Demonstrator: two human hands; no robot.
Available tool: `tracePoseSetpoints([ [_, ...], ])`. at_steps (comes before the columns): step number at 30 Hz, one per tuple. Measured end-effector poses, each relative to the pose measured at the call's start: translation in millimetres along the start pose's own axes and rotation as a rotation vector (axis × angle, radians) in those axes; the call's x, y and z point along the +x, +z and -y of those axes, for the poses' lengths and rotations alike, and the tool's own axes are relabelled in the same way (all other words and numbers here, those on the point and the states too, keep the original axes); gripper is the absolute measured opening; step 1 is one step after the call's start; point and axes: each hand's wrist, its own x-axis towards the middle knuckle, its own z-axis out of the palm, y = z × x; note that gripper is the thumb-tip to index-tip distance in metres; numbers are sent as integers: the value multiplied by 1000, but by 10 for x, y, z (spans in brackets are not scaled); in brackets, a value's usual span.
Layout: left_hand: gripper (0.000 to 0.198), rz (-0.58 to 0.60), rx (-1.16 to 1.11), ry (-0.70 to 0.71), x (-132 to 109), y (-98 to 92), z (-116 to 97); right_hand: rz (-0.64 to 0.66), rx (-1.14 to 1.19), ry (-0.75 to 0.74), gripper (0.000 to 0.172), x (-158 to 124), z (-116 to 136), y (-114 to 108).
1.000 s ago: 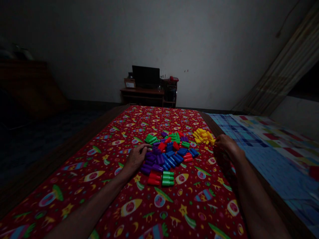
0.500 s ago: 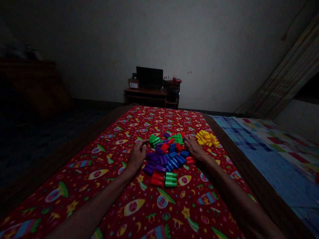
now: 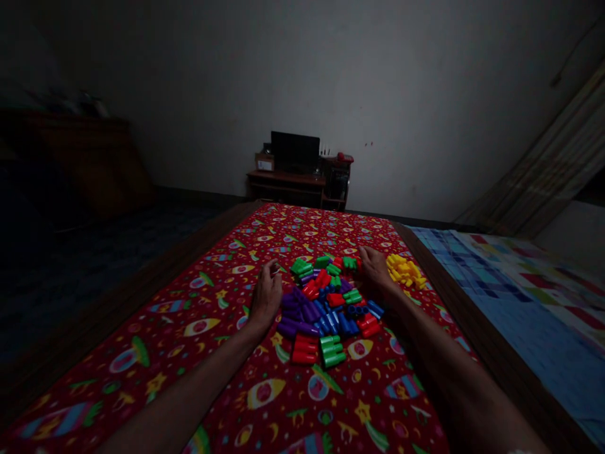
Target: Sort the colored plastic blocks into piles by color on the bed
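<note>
A pile of plastic toy blocks shaped like joined tubes lies between my hands. Purple blocks are on its left, with blue blocks in the middle. At the near edge sit a red block and a green block, side by side. My left hand rests left of the purple blocks, holding nothing, its fingers loosely bent and apart. Curled at the far right of the pile, my right hand is beside a green block and a bit of red; its fingertips are partly hidden.
A separate heap of yellow blocks lies just right of my right hand. Everything sits on a red patterned cloth. Beyond its far end stands a desk with a monitor. Blue checked bedding is to the right.
My right hand has gone from lying flat over the blocks to a curled grip. Blocks at the far and right side have spread and shifted. The view has turned slightly left.
</note>
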Motion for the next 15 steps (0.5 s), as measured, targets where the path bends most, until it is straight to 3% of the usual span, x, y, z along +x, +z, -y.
tracePoseSetpoints([
  [4, 38, -2, -28, 12, -13, 15, 38, 184, 67, -55, 54, 130, -5, 263],
  [8, 44, 61, -88, 29, -26, -2, -28, 391, 234, -139, 65, 70, 213, 439],
  [13, 50, 244, -129, 153, 7, -98, -189, 779, 360, -313, 67, -211, 642, 362],
  [15, 53, 326, -104, 151, 47, -153, -198, 864, 342, -360, 65, -373, 801, 252],
])
